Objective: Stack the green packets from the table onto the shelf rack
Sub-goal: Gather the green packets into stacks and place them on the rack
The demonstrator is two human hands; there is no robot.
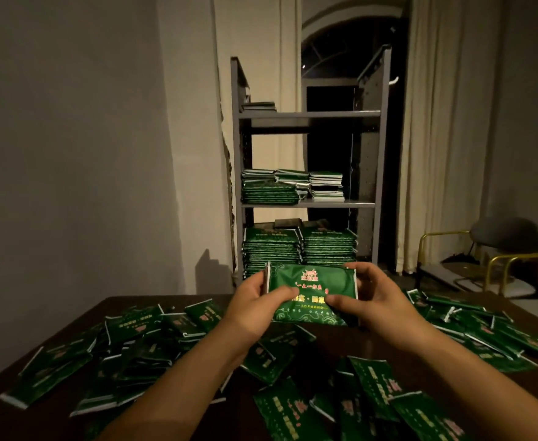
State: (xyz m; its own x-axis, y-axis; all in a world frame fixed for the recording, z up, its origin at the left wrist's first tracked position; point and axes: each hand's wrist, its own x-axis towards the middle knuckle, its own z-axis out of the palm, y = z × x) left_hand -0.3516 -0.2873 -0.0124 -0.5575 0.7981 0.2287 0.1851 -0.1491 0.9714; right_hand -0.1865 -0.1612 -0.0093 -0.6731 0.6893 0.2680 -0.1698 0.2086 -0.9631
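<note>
Both my hands hold up a bundle of green packets point(312, 281) above the dark table point(321, 348). My left hand point(258, 300) grips its left edge, thumb across the front. My right hand point(372, 297) grips the right edge, thumb on the printed face. Several loose green packets point(140, 351) lie scattered over the table on both sides. Behind the table stands a grey metal shelf rack point(309, 203). Its bottom level holds two tall packet stacks point(299, 249), the middle shelf holds three lower stacks point(293, 186), and the top shelf has a small pile point(258, 106).
A plain wall is on the left and cream curtains point(445, 122) hang beside a dark arched window behind the rack. A chair with a gold metal frame point(496, 259) stands at the right. The room is dim.
</note>
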